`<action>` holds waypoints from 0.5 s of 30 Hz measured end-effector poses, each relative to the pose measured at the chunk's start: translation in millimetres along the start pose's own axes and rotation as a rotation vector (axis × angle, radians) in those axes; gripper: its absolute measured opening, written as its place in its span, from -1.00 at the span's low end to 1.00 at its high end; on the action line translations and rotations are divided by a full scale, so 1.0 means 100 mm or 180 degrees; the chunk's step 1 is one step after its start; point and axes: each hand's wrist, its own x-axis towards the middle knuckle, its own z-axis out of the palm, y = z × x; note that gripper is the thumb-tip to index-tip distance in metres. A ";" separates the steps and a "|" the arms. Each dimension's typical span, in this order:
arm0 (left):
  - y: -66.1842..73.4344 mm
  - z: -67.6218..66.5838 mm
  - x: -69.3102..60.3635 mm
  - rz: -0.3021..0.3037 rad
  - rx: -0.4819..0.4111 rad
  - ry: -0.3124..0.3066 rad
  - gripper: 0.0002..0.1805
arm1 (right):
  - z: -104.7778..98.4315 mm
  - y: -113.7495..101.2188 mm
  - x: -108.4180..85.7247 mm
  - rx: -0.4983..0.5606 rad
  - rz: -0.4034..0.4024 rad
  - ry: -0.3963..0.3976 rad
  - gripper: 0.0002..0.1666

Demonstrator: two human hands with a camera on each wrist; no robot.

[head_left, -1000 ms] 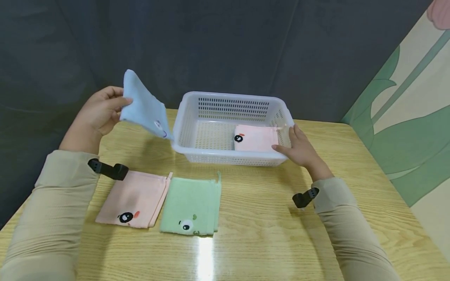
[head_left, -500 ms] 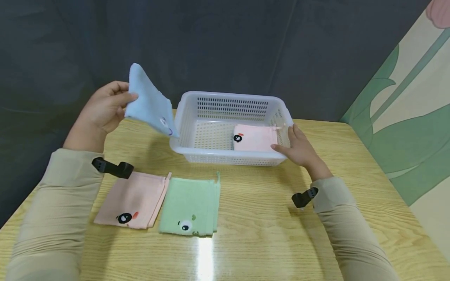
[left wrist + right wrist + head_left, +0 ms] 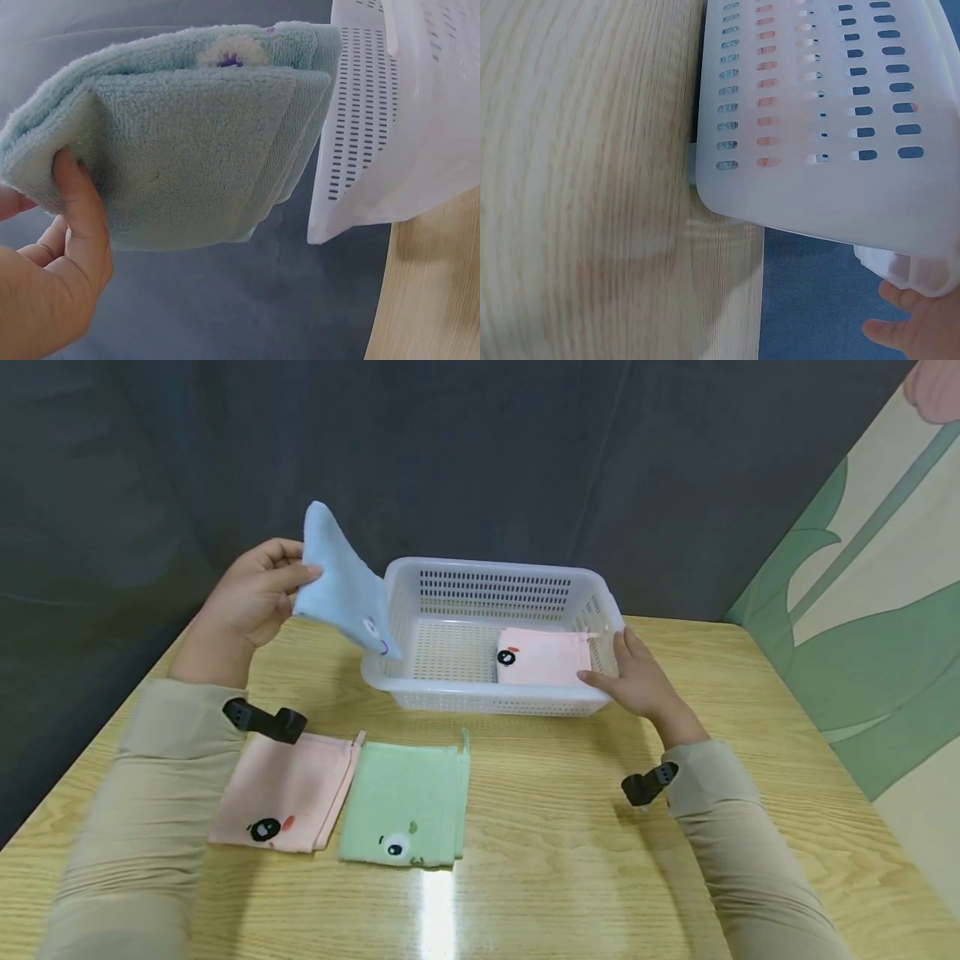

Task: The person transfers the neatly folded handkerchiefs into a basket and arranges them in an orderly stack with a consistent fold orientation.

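My left hand [image 3: 251, 593] pinches a folded light-blue towel [image 3: 347, 585] by its left end, thumb on the near face. The towel hangs tilted, its lower right corner over the left rim of a white perforated plastic basket [image 3: 495, 691]. In the left wrist view the blue towel [image 3: 187, 150] shows its folded layers beside the basket wall [image 3: 364, 112]. At the basket's front right corner, my right hand [image 3: 641, 677] grips the rim, thumb over the front edge. Inside, at the right, lies a folded pink towel [image 3: 551, 656] with an embroidered eye.
A second folded pink towel [image 3: 292, 789] lies on the wooden table [image 3: 555, 860] at the front left, partly behind the left wrist's camera. Right next to it is a folded green towel [image 3: 405, 797]. A dark curtain [image 3: 480, 452] hangs behind the basket.
My left hand has carried the blue towel to the right, from beside the basket to where its corner overlaps the left rim. The right hand and the basket have stayed almost still.
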 end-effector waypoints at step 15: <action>-0.11 0.18 0.09 -0.0103 0.0024 -0.0076 -0.87 | 0.01 0.01 0.01 0.0028 0.0029 -0.0004 0.17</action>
